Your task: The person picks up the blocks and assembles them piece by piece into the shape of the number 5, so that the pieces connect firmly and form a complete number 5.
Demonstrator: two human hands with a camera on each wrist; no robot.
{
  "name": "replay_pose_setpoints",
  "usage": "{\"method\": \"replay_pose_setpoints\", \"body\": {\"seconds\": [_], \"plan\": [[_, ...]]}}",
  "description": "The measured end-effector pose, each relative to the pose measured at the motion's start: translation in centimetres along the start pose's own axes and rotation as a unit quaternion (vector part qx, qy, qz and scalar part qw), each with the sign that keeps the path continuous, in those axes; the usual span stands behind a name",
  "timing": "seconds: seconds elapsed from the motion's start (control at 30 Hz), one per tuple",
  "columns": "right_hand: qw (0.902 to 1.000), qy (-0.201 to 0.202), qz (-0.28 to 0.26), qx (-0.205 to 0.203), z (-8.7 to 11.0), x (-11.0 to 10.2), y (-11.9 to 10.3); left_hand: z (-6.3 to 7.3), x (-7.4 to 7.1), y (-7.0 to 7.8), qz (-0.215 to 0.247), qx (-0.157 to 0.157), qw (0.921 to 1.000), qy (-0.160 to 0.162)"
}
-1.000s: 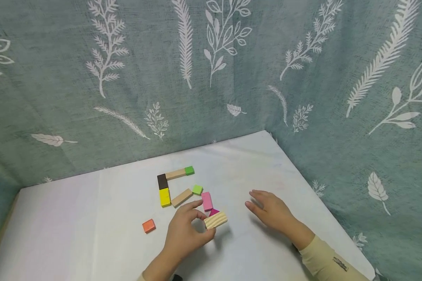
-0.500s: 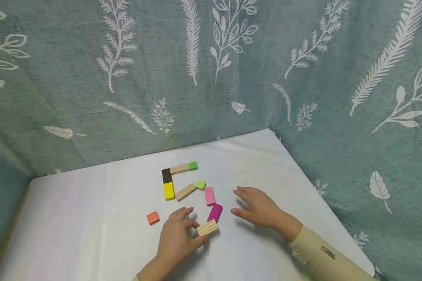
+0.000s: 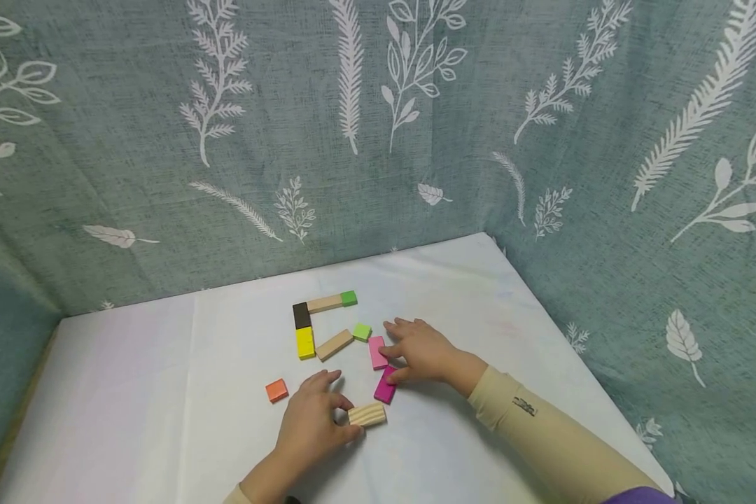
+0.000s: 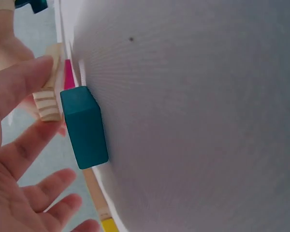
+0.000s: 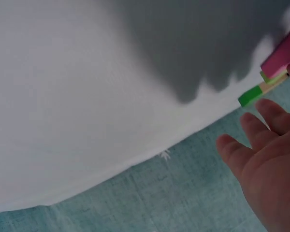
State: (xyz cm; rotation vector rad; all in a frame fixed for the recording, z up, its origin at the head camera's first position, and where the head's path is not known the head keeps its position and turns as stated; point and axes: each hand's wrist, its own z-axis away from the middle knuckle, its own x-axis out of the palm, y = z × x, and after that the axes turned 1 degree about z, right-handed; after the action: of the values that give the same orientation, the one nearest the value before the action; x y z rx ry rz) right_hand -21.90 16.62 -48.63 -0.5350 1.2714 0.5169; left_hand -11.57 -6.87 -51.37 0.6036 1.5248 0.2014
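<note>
My left hand (image 3: 311,413) pinches a plain wooden block (image 3: 367,414) between thumb and index finger, low over the white table. In the left wrist view the striped end of this wooden block (image 4: 47,104) shows between the fingertips. My right hand (image 3: 425,352) reaches in from the right with its fingers spread. Its thumb tip overlaps the magenta block (image 3: 384,388) and its index fingertip lies at the pink block (image 3: 378,353). In the right wrist view the right hand (image 5: 273,154) has loosely extended fingers near the pink block (image 5: 282,55).
A curved row runs from a green block (image 3: 349,298) through a wooden block (image 3: 325,304), a black block (image 3: 302,316), a yellow block (image 3: 305,343), another wooden block (image 3: 334,346) and a light green block (image 3: 362,332). An orange block (image 3: 276,390) lies apart at left. Patterned curtains (image 3: 353,210) border the table.
My left hand has moved left and down toward the table with the wooden block. The right hand has moved left, up to the magenta and pink blocks. The head view has shifted slightly.
</note>
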Motion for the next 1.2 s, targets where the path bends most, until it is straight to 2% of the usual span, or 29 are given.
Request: {"method": "replay_pose_setpoints", "body": {"seconds": [0.2,0.57,0.73,1.2], "plan": [[0.9999,-0.007,-0.009,0.006,-0.2,0.5,0.0,-0.3,-0.1,-0.3,-0.006,-0.003,0.9995,-0.030],[0.9996,-0.012,-0.017,0.019,-0.3,1.0,0.1,-1.3,-0.1,0.1,-0.034,0.006,0.9971,-0.067],[0.9997,-0.008,-0.015,0.018,-0.2,1.0,0.2,-1.4,0.1,0.4,-0.039,0.013,0.9969,-0.067],[0.9998,-0.002,-0.013,0.017,-0.2,1.1,0.3,-1.3,0.3,1.0,-0.045,0.005,0.9974,-0.057]]}}
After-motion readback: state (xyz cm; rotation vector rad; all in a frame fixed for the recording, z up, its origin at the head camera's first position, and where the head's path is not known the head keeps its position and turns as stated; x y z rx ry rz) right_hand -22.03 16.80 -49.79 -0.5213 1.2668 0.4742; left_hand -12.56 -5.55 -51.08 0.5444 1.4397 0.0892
